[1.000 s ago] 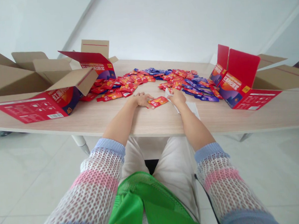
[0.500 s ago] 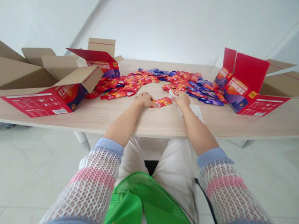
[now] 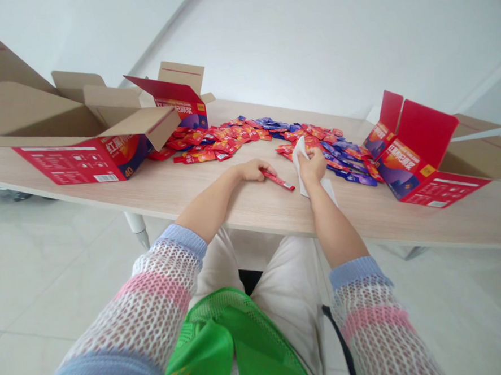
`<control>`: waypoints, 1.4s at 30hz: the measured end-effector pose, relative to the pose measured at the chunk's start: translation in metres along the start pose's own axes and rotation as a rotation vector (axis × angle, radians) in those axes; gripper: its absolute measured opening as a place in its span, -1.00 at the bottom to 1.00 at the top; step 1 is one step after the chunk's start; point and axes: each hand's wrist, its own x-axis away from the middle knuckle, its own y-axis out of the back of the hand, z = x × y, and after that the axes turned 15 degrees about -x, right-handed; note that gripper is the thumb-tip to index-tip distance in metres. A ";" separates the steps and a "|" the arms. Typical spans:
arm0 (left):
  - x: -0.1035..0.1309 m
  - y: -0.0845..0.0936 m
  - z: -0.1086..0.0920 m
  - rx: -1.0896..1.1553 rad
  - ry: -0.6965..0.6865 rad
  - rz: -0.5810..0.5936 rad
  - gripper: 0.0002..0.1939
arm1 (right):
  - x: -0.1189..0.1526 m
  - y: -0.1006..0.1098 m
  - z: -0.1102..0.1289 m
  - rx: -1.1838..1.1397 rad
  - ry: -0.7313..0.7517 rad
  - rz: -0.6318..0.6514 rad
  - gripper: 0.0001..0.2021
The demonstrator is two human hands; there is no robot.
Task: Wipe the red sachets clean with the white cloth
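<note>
At my far left, a large printed carton sits on the worktop with its flaps spread; I can't see down to its bottom. Just behind its right end is another red carton, also with raised flaps. Beside them a heap of red sachets spreads inward, with some blue ones mixed in, and it runs along the back into a band of blue sachets.

Nearer me, my left hand is closed on one end of a single red sachet, which is turned nearly edge-on, its free end pointing towards my right. My hands are apart from each other. My right hand grips a white cloth or tissue, part of it standing up between my fingers. A further white piece lies by my right wrist; I can't tell whether the two are joined.

Past that hand, red and blue sachets lie overlapping up to an open carton at my right, whose inside is mostly hidden from me.

As for progress, I judge that one sachet is being dealt with and many lie loose. Nothing here marks which heap is finished and which is left, so I can't put a count on either.
</note>
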 end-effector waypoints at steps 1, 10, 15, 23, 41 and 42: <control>0.002 0.004 -0.001 0.020 -0.005 0.081 -0.49 | 0.000 0.000 0.001 -0.015 0.030 -0.003 -0.76; 0.003 0.008 0.008 0.003 0.079 0.079 -0.38 | 0.004 -0.003 0.006 -0.022 0.160 0.074 -0.62; 0.003 0.001 0.008 -0.096 0.227 -0.101 -0.22 | 0.001 -0.001 0.013 -0.115 0.200 -0.009 -0.51; -0.002 -0.006 0.010 -0.153 0.213 -0.141 -0.36 | 0.004 -0.008 0.014 -0.242 0.186 0.143 -0.52; -0.007 -0.004 0.010 -0.095 0.079 -0.003 -0.45 | 0.017 -0.026 0.002 0.062 0.373 0.721 -0.68; -0.007 -0.003 0.011 -0.140 0.102 -0.011 -0.43 | 0.015 -0.025 -0.001 0.068 0.358 0.696 -0.68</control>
